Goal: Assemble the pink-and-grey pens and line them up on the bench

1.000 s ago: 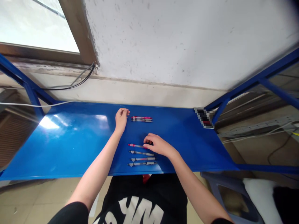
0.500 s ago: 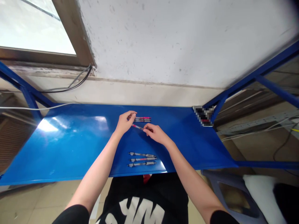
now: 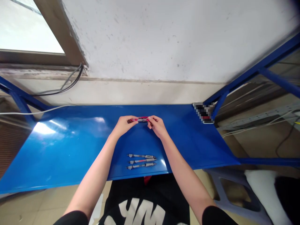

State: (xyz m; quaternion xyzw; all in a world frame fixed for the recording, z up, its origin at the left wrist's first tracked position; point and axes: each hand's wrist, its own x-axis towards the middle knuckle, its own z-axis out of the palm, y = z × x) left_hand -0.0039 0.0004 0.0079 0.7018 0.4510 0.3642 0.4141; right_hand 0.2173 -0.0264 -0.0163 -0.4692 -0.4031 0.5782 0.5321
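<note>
Left hand (image 3: 124,124) grips the left end of a red-ended pen (image 3: 142,120) between thumb and fingers; right hand (image 3: 156,125) pinches its right end, a two-point hold presumably chosen for level alignment with the grouped pens (image 3: 144,117) at the far side of the blue table (image 3: 82,140). Contact between them cannot be confirmed. Three grey pens (image 3: 142,161) lie near the front edge, roughly parallel, probably spaced for separate grasping

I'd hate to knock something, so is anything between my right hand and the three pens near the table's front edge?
Nothing visible stands in the way: between your right hand, at the end of the farther pens, and the three nearer pens, the picture shows only blue tabletop.
</note>
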